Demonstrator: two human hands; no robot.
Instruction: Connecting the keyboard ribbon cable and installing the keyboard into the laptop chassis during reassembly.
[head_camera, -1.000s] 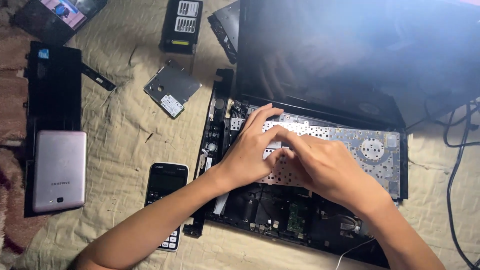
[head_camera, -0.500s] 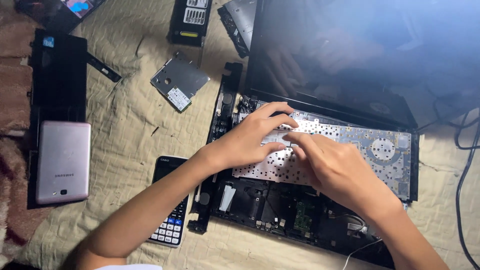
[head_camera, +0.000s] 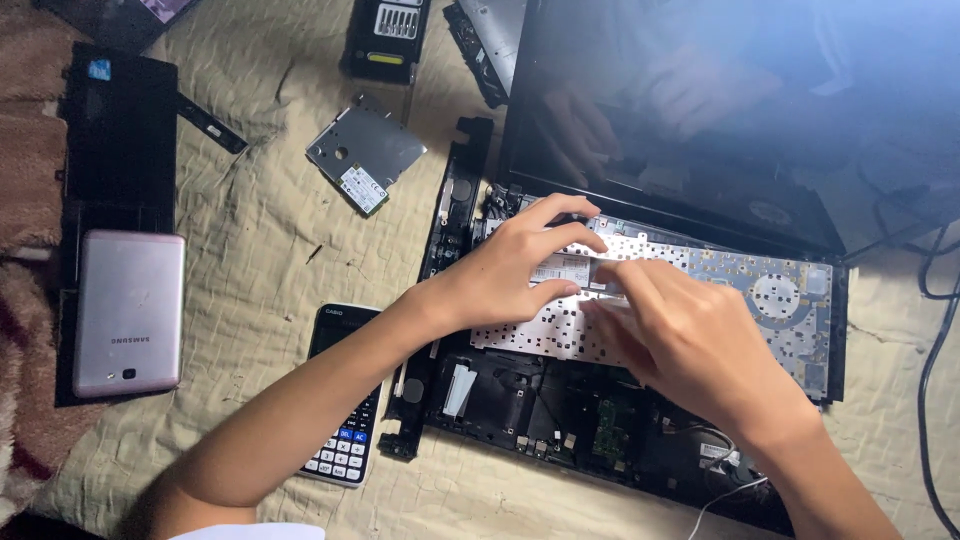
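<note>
Head view: the left hand (head_camera: 510, 275) rests on the perforated metal keyboard plate (head_camera: 740, 300), fingers spread and bent, fingertips pressing a small label near its middle. The right hand (head_camera: 690, 345) meets it there, fingers together, pinching at the same spot. The plate lies across the opened laptop base (head_camera: 560, 410), below the dark screen (head_camera: 700, 100). A calculator (head_camera: 345, 440) lies under the left forearm; a pink phone (head_camera: 128, 310) lies well apart

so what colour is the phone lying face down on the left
Pinkish rose-gold phone, seen in the head view.
</note>
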